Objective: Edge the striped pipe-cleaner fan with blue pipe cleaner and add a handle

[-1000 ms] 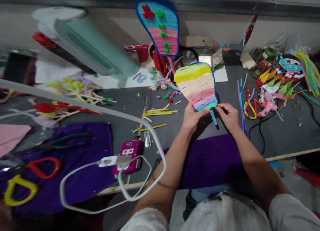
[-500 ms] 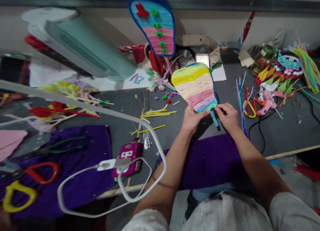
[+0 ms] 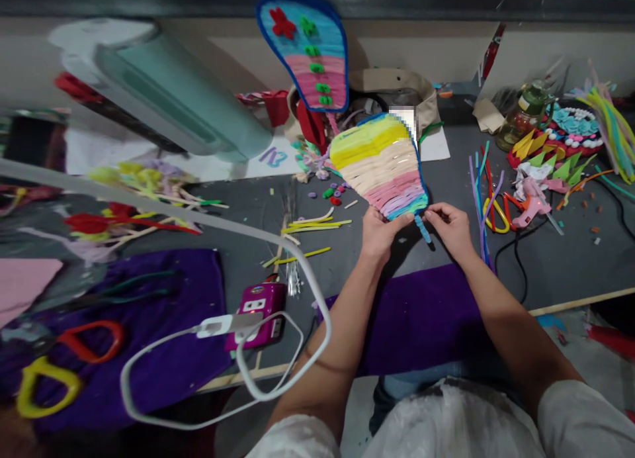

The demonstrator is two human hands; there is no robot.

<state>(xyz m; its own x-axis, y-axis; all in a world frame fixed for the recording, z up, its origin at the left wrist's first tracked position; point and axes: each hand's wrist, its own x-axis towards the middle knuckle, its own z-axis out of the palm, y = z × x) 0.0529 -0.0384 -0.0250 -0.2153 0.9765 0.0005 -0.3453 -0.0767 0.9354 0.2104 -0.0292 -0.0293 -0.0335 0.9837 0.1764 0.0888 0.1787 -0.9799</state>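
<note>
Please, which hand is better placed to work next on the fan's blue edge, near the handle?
Probably right: the right hand is beside the handle, close to the blue edge. The left hand grips the fan at its base, so it seems better for steadying.

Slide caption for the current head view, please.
Left hand holds a striped fan-shaped craft piece over the grey table, right hand at its lower corner beside the blue stem.

Forearms point(image 3: 340, 325) stretched forward — left fingers point(image 3: 398, 224) gripping, right fingers point(image 3: 445, 212) pinching.
</note>
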